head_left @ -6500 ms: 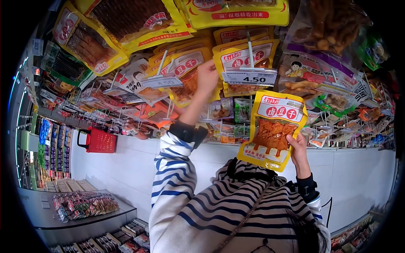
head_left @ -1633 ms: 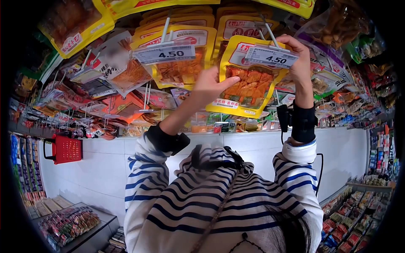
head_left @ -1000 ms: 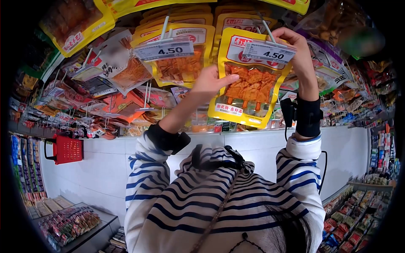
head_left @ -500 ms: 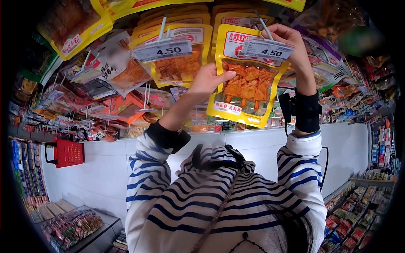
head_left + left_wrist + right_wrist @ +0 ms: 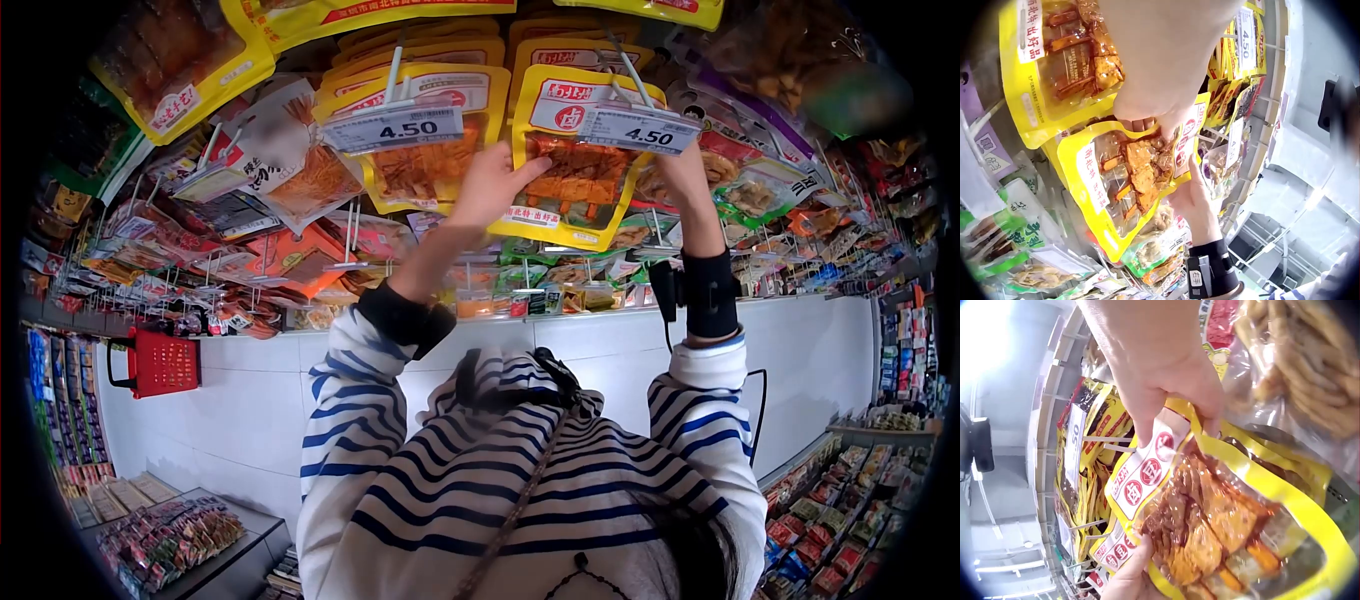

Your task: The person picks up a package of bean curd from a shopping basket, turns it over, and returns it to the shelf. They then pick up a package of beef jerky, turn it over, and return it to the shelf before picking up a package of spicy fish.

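Note:
A yellow-edged packet of marinated dried tofu (image 5: 578, 185) is held between both hands at the front of a rack peg. My left hand (image 5: 488, 185) pinches its left edge, thumb across the clear window. On the other side my right hand (image 5: 688, 180) grips the upper right edge, thumb in front and fingers behind, as the right wrist view shows. A 4.50 price tag (image 5: 640, 130) covers part of the packet's red-and-white label in the head view. Behind it hang more yellow packets (image 5: 570, 52).
To the left, similar yellow packets (image 5: 425, 160) hang behind another 4.50 tag (image 5: 395, 128). Metal pegs (image 5: 636, 78) stick out toward me. Lower rows hold many other snack bags (image 5: 295, 255). A red shopping basket (image 5: 165, 365) stands on the pale floor (image 5: 250, 420).
Earlier, my right hand alone held a packet away from the rack and my left hand reached toward the rack. Since half a second ago, the packet's lower edge has risen and my right hand has dropped below the tag.

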Demonstrator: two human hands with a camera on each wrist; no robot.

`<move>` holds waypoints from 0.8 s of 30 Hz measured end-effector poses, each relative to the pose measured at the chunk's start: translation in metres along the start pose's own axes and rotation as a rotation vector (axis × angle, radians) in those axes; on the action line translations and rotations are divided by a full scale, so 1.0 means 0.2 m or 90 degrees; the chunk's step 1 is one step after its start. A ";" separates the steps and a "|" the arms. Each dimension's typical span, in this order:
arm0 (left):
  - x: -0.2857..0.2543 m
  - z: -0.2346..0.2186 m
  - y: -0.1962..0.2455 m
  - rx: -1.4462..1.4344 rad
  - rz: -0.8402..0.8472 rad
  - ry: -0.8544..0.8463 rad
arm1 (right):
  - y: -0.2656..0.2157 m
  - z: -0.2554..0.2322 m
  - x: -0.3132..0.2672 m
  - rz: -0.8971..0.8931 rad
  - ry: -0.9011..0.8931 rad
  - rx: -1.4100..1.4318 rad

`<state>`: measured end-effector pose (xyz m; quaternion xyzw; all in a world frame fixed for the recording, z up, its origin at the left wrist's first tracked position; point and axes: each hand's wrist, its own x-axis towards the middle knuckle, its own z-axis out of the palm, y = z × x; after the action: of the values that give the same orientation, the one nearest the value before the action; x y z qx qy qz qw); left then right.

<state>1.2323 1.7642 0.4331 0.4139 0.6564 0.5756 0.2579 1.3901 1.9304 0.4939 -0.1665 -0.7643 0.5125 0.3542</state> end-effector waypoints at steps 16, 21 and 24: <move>-0.08 0.05 -0.03 0.045 0.127 0.127 | 0.23 0.12 -0.19 0.171 0.118 0.116; -0.07 0.05 -0.06 0.067 0.134 0.132 | 0.26 0.15 -0.18 0.147 0.129 0.124; -0.07 0.04 -0.08 0.107 0.128 0.143 | 0.25 0.16 -0.19 0.120 0.125 0.116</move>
<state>1.2423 1.7578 0.4140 0.4307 0.6822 0.5842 0.0883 1.3876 1.9070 0.4269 -0.2538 -0.6573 0.5920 0.3912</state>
